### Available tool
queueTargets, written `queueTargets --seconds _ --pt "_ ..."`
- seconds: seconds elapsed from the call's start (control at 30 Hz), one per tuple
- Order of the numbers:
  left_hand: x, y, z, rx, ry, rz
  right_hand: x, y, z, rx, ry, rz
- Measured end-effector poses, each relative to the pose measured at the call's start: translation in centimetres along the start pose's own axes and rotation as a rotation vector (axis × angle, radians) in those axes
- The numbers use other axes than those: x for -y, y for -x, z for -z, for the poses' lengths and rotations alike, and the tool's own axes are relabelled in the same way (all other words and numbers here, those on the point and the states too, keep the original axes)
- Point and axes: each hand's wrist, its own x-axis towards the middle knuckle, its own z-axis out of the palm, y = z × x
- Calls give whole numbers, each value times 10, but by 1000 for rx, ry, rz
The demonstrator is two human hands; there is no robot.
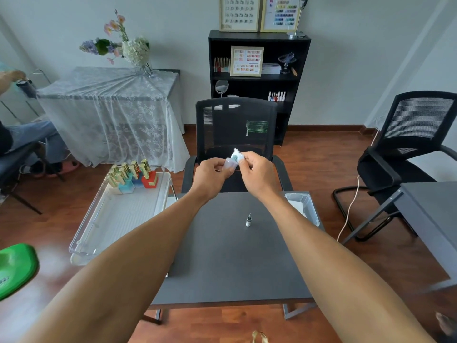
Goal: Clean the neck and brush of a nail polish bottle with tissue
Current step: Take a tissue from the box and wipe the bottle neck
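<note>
My left hand holds a small pale nail polish bottle out over the far edge of the dark table. The bottle is tilted, its open neck pointing right. My right hand pinches a white tissue wrapped around that neck. The bottle's cap with its brush stands upright on the table, brush pointing up, below and apart from both hands.
A clear tray at the table's left holds several gold-capped polish bottles. A clear bin sits at the right far corner. A black mesh chair faces me beyond the table; a person sits at far left.
</note>
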Motion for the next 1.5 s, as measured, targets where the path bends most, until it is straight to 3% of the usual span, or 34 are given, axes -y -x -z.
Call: queueTargets --seconds 0.23,0.53,0.67,0.93,1.5 --pt "-7 -1 -3 -34 -36 29 0 2 3 -38 23 4" --pt "-12 -2 1 64 102 31 -2 -2 3 -60 -49 -4" --pt "-7 -2 1 110 45 -43 -6 -3 -4 -94 -78 -18" --pt "-1 -7 -3 34 -21 -23 -17 -5 -17 -107 -130 -110" --pt "-2 -4 -13 -142 -176 -39 -21 3 -16 -93 -108 -79"
